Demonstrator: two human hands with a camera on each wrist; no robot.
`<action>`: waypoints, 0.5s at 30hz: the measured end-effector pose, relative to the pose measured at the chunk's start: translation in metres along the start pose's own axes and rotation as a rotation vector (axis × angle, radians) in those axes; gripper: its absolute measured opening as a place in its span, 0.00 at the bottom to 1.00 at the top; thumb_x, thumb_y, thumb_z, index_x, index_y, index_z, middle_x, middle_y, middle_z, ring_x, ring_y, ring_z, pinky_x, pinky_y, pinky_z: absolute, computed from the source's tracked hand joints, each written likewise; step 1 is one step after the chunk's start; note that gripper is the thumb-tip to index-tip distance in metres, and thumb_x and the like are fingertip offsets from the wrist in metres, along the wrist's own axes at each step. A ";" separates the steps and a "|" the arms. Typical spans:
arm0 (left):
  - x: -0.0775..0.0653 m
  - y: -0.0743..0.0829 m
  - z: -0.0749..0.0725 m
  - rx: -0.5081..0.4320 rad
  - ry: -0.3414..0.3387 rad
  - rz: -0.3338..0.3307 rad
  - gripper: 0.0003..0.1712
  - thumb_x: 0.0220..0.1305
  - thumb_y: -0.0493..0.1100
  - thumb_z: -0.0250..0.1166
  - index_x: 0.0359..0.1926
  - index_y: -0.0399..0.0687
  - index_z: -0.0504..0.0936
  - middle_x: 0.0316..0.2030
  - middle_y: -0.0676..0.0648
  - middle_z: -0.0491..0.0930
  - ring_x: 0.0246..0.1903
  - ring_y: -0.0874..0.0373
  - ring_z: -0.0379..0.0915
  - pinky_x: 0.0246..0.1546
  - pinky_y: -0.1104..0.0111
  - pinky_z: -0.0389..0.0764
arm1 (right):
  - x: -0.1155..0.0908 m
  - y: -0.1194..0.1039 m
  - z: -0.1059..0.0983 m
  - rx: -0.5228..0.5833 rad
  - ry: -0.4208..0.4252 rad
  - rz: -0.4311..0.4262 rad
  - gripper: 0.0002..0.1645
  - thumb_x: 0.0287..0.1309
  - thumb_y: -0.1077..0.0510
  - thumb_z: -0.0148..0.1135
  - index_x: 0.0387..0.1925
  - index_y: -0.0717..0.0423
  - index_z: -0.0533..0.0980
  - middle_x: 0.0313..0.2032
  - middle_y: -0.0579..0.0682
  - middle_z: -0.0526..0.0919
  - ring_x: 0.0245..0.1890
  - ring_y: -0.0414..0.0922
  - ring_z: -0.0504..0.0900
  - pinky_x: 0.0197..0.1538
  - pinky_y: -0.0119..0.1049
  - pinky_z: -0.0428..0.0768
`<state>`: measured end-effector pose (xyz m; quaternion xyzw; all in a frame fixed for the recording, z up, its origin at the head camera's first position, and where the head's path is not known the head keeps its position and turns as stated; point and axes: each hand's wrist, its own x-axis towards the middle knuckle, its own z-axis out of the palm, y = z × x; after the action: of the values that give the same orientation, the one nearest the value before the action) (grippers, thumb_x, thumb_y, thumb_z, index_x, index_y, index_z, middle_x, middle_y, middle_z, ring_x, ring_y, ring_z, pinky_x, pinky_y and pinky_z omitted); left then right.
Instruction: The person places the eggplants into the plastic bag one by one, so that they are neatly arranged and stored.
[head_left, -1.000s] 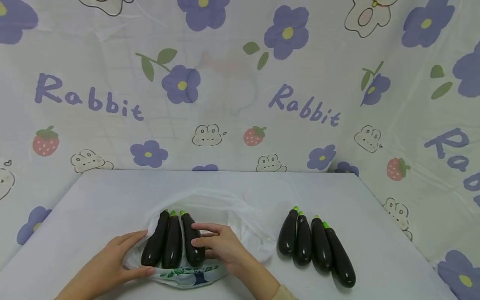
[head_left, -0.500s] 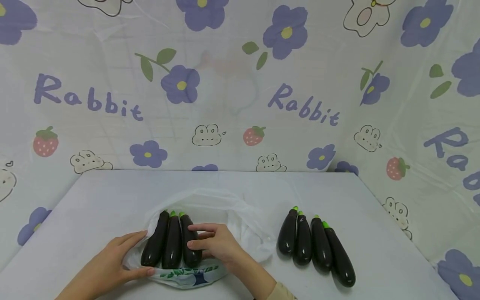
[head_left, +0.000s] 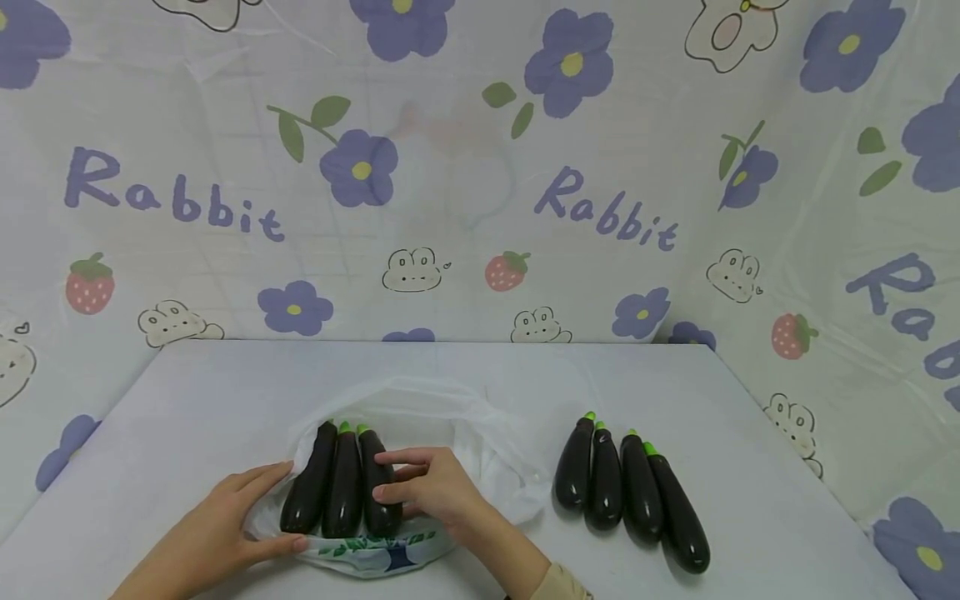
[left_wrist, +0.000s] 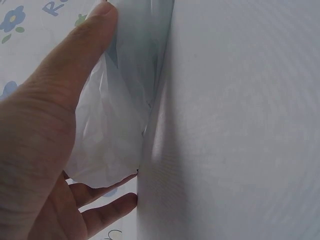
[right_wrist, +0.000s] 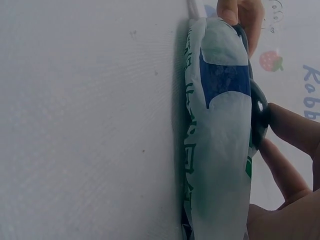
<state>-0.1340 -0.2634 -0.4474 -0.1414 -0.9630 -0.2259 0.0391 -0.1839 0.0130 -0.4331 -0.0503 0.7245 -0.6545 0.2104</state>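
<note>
A white plastic bag (head_left: 495, 454) lies with its mouth spread, its front edge printed green and blue. Three glossy dark eggplants lie side by side in it: a left eggplant (head_left: 307, 492), a middle eggplant (head_left: 344, 483) and a right eggplant (head_left: 374, 471). My left hand (head_left: 228, 529) holds the bag's left side, thumb at the front rim and fingers along the outer side. With my right hand (head_left: 442, 492) I grip the right eggplant, fingers and thumb on its right side. The right wrist view shows its dark end (right_wrist: 259, 107) at the fingertips, above the bag's printed front.
Several more eggplants (head_left: 641, 492) lie in a row on the white table (head_left: 765, 500), right of the bag. Behind the table hangs a cloth backdrop (head_left: 450, 200) with flowers and rabbits, which also runs down the right side.
The right eggplant has shifted a little left, closer against the middle eggplant, and my right hand has moved left with it. My left hand has stayed on the bag.
</note>
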 end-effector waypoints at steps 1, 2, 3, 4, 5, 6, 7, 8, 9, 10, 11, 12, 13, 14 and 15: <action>0.000 0.000 0.000 0.002 -0.004 -0.002 0.58 0.42 0.80 0.66 0.66 0.46 0.73 0.59 0.39 0.73 0.58 0.38 0.68 0.51 0.39 0.72 | 0.000 0.000 0.000 -0.006 0.001 0.003 0.23 0.48 0.64 0.77 0.49 0.49 0.85 0.41 0.52 0.81 0.38 0.44 0.81 0.37 0.41 0.84; 0.000 0.000 -0.001 0.004 -0.010 -0.006 0.58 0.42 0.80 0.66 0.66 0.46 0.73 0.59 0.39 0.73 0.58 0.38 0.68 0.51 0.39 0.72 | 0.000 0.000 0.000 -0.010 0.002 0.005 0.23 0.48 0.64 0.77 0.49 0.49 0.85 0.42 0.52 0.81 0.38 0.44 0.81 0.37 0.41 0.84; 0.000 -0.001 -0.001 0.005 -0.015 -0.007 0.58 0.42 0.80 0.65 0.66 0.46 0.73 0.59 0.39 0.73 0.58 0.38 0.68 0.51 0.39 0.72 | -0.001 -0.001 0.000 -0.017 0.004 0.008 0.23 0.48 0.64 0.77 0.49 0.49 0.85 0.42 0.51 0.81 0.39 0.44 0.81 0.37 0.42 0.84; 0.000 -0.001 -0.001 0.006 -0.016 -0.006 0.58 0.42 0.80 0.65 0.66 0.45 0.73 0.59 0.39 0.73 0.58 0.38 0.68 0.51 0.39 0.73 | -0.001 -0.001 0.000 -0.025 0.007 0.009 0.23 0.48 0.63 0.77 0.48 0.48 0.85 0.42 0.51 0.80 0.39 0.44 0.80 0.38 0.42 0.84; 0.000 -0.001 -0.001 0.007 -0.021 -0.006 0.58 0.42 0.80 0.65 0.66 0.45 0.73 0.59 0.39 0.73 0.58 0.38 0.68 0.51 0.39 0.73 | -0.001 -0.001 0.000 -0.029 0.009 0.010 0.23 0.47 0.63 0.77 0.48 0.48 0.86 0.42 0.51 0.80 0.39 0.44 0.80 0.38 0.42 0.84; 0.000 -0.001 -0.001 0.008 -0.023 -0.006 0.58 0.42 0.80 0.65 0.66 0.45 0.73 0.59 0.38 0.73 0.58 0.38 0.68 0.51 0.39 0.73 | -0.001 -0.002 0.000 -0.033 0.009 0.011 0.23 0.48 0.63 0.77 0.48 0.48 0.86 0.42 0.51 0.80 0.40 0.44 0.80 0.38 0.42 0.84; 0.000 -0.001 -0.001 0.008 -0.023 -0.006 0.58 0.42 0.80 0.65 0.66 0.45 0.73 0.59 0.38 0.73 0.58 0.38 0.68 0.51 0.39 0.73 | -0.001 -0.002 0.000 -0.031 0.008 0.010 0.23 0.48 0.63 0.77 0.48 0.48 0.86 0.42 0.52 0.80 0.40 0.44 0.80 0.38 0.42 0.84; 0.000 -0.002 -0.001 0.007 -0.022 -0.007 0.58 0.42 0.80 0.65 0.66 0.45 0.73 0.59 0.38 0.73 0.57 0.37 0.68 0.51 0.39 0.73 | -0.001 -0.002 0.000 -0.028 0.006 0.008 0.23 0.48 0.63 0.77 0.48 0.48 0.86 0.42 0.52 0.80 0.40 0.44 0.80 0.38 0.42 0.84; 0.000 -0.001 -0.001 0.008 -0.024 -0.009 0.59 0.42 0.80 0.65 0.66 0.45 0.73 0.59 0.38 0.73 0.57 0.37 0.68 0.50 0.39 0.73 | -0.001 -0.002 0.000 -0.024 0.004 0.008 0.23 0.48 0.63 0.77 0.49 0.49 0.85 0.42 0.52 0.80 0.40 0.44 0.80 0.38 0.42 0.84; 0.000 -0.001 -0.002 0.008 -0.025 -0.010 0.59 0.42 0.80 0.65 0.66 0.45 0.73 0.59 0.38 0.73 0.57 0.37 0.68 0.50 0.39 0.73 | -0.001 -0.002 0.000 -0.019 0.002 0.005 0.23 0.48 0.63 0.77 0.49 0.49 0.85 0.42 0.52 0.81 0.40 0.44 0.81 0.38 0.43 0.85; 0.000 -0.001 -0.002 0.008 -0.030 -0.013 0.59 0.42 0.80 0.65 0.66 0.45 0.72 0.59 0.38 0.73 0.57 0.37 0.68 0.50 0.39 0.73 | -0.001 -0.002 0.000 -0.016 0.000 0.006 0.23 0.48 0.64 0.77 0.49 0.50 0.85 0.42 0.52 0.81 0.39 0.44 0.81 0.38 0.43 0.85; 0.000 -0.001 -0.002 0.007 -0.031 -0.014 0.59 0.42 0.80 0.65 0.66 0.45 0.72 0.59 0.38 0.73 0.57 0.37 0.68 0.50 0.39 0.73 | -0.001 -0.002 -0.001 -0.012 -0.002 0.006 0.23 0.48 0.64 0.77 0.49 0.50 0.85 0.42 0.52 0.81 0.39 0.44 0.81 0.38 0.43 0.85; 0.000 -0.001 -0.002 0.005 -0.033 -0.015 0.59 0.42 0.80 0.65 0.66 0.45 0.72 0.59 0.38 0.73 0.57 0.37 0.68 0.50 0.39 0.73 | -0.001 -0.002 -0.001 -0.009 -0.003 0.007 0.23 0.47 0.64 0.77 0.49 0.50 0.85 0.41 0.52 0.81 0.39 0.45 0.81 0.38 0.44 0.85; 0.000 -0.001 -0.002 0.004 -0.034 -0.015 0.59 0.42 0.80 0.65 0.66 0.45 0.72 0.59 0.38 0.73 0.57 0.37 0.68 0.50 0.39 0.73 | -0.001 -0.002 -0.001 -0.010 -0.003 0.007 0.23 0.47 0.64 0.77 0.49 0.51 0.85 0.41 0.52 0.82 0.39 0.45 0.82 0.38 0.44 0.85; 0.000 0.000 -0.002 0.003 -0.034 -0.016 0.59 0.42 0.80 0.65 0.66 0.45 0.72 0.59 0.38 0.73 0.57 0.37 0.68 0.50 0.39 0.73 | 0.000 -0.002 -0.001 -0.014 -0.003 0.004 0.23 0.47 0.65 0.77 0.49 0.51 0.85 0.41 0.52 0.82 0.39 0.44 0.81 0.39 0.44 0.85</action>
<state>-0.1346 -0.2646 -0.4457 -0.1377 -0.9650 -0.2221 0.0212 -0.1843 0.0138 -0.4314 -0.0512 0.7288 -0.6489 0.2127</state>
